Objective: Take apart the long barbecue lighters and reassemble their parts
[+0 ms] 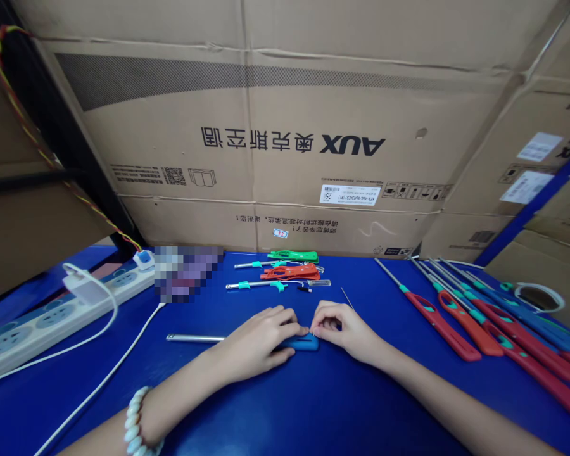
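Observation:
A blue long-necked gas lighter (306, 342) lies flat on the table, its silver tube pointing left. My left hand (266, 335) is closed over the middle of it, covering much of its body, with the thumb along the near side. At the lighter's right end my right hand (339, 326) makes a pinch, fingertips touching or very close to the handle. What the pinch holds is too small to make out. A thin metal rod (346, 297) shows just behind the right hand; whether it is held cannot be told.
Beyond the hands lie green handle shells (294, 256), orange handle shells (292, 272) and silver tubes with teal parts (251, 285). Several red, orange and blue lighters (460, 332) lie at right, near a white ring (539, 296). A power strip (66, 316) with cables stands left. Cardboard (285, 95) walls the back.

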Demonstrator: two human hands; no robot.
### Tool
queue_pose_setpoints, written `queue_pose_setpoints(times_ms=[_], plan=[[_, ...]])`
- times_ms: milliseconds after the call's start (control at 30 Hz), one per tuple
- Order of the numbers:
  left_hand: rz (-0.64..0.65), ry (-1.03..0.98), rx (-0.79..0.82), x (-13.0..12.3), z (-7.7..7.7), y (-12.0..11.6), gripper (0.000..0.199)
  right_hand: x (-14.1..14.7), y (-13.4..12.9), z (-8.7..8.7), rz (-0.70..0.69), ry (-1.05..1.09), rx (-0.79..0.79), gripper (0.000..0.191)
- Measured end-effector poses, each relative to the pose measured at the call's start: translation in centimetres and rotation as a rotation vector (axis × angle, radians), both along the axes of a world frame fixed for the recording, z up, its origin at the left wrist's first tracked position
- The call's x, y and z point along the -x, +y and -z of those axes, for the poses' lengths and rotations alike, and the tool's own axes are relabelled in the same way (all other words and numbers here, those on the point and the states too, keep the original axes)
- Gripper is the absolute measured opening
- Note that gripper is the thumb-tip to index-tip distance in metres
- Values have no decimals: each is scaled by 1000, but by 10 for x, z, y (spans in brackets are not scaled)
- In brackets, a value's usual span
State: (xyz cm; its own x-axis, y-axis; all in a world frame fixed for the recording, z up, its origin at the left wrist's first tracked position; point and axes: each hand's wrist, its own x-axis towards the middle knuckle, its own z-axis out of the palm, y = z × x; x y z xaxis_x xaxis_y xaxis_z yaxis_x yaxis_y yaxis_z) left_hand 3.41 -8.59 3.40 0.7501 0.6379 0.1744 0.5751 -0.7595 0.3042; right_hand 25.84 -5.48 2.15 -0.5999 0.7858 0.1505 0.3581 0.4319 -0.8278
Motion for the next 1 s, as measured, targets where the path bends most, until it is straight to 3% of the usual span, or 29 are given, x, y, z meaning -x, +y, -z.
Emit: queue_pose_setpoints(times_ms=[233,433,567,633,733,867,1000], plan=[[1,24,-6,0,0,0,41,4,-1,2,80,-18,72,5],[23,23,-38,-2,-1,-1,38,8,-2,5,116,-9,121,14],[22,14,-24,-1,-1,0,39,-1,1,-5,150,-49,58,16],[16,10,-10,-1,-1,0,40,-11,4,-16,241,-183,-65,16],[8,10,7,-1,-2,-1,40,-32,7,-33,349,-613,-336,24],[4,18,15,-2,-3,-1,39,-54,8,-42,251,-1031,-290,33],[-2,32,19,-2,-3,-1,40,-64,9,-48,251,-1052,-290,14]])
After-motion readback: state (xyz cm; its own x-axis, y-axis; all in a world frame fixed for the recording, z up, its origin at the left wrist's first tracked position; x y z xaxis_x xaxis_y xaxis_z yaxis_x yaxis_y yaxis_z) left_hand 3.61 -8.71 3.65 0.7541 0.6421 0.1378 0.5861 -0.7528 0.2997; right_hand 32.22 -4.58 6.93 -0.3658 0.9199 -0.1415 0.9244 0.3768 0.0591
